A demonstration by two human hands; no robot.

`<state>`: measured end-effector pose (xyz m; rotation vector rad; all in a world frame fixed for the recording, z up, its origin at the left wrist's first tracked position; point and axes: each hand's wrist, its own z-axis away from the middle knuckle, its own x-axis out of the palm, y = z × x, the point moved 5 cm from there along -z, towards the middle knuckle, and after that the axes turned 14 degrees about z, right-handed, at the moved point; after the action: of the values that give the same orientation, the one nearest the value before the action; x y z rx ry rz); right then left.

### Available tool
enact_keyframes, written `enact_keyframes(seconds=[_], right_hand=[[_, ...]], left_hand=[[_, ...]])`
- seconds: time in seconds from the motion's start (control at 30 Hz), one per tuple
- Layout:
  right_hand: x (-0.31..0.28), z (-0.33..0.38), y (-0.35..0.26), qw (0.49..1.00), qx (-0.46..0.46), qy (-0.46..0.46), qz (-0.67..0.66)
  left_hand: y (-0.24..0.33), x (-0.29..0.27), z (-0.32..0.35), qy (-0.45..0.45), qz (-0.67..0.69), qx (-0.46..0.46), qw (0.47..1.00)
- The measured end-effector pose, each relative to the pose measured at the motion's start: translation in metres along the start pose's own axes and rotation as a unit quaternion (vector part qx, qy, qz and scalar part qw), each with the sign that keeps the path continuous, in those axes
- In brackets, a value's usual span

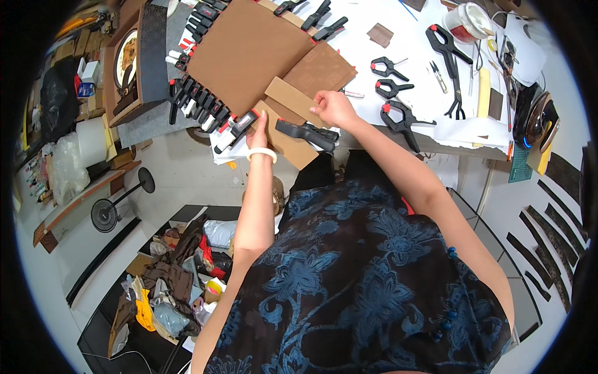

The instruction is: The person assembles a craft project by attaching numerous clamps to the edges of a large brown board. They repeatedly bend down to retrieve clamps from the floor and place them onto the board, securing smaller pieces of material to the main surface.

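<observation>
A large brown panel (240, 56) lies on the table, with a row of black spring clamps (202, 103) along its left edge. A smaller patterned brown piece (321, 68) adjoins its right side. My left hand (259, 134), with a pale bangle at the wrist, grips the edge of a tan board (289, 146) at the panel's near corner; its thumb lies on top and its other fingers are hidden. My right hand (335, 109) is closed on the right end of a tan cardboard strip (293, 98). Between my hands, a black clamp (305, 133) sits on the tan board.
Several loose spring clamps (393, 88) lie to the right, below a larger black clamp (445, 47). Beyond them stand a white tub (467, 22) and a yellow stick (483, 93). A brown box (124, 103) is at the left. Below lies a heap of scraps (174, 280).
</observation>
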<state>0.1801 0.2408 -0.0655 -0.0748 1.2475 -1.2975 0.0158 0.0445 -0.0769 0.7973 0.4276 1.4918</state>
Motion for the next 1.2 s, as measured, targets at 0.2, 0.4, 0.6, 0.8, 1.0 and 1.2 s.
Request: enact_keyframes(seconds=[0.2,0.4,0.6,0.8,1.0,1.2], right_hand=[[-0.001,-0.011,-0.043,0.987,-0.071,0.087,0.117],[0.011,-0.026,-0.061,0.987,-0.026,0.12,0.1],[0.001,-0.021,-0.056,0.989,0.021,0.105,0.103],[-0.018,-0.035,-0.017,0.994,0.037,0.096,0.023],[-0.047,-0.02,-0.001,0.968,0.024,0.244,0.061],[-0.027,0.038,-0.029,0.955,-0.08,0.265,0.104]], left_hand=[[-0.001,0.015,-0.013,0.095,-0.012,0.097,0.991],[-0.006,0.006,-0.032,0.149,-0.018,0.076,0.986],[-0.014,-0.005,-0.049,0.115,-0.025,0.068,0.991],[-0.019,-0.028,-0.052,0.027,0.019,0.052,0.998],[-0.009,-0.038,-0.022,-0.085,0.043,-0.103,0.99],[-0.034,-0.05,-0.016,-0.12,0.057,-0.147,0.98]])
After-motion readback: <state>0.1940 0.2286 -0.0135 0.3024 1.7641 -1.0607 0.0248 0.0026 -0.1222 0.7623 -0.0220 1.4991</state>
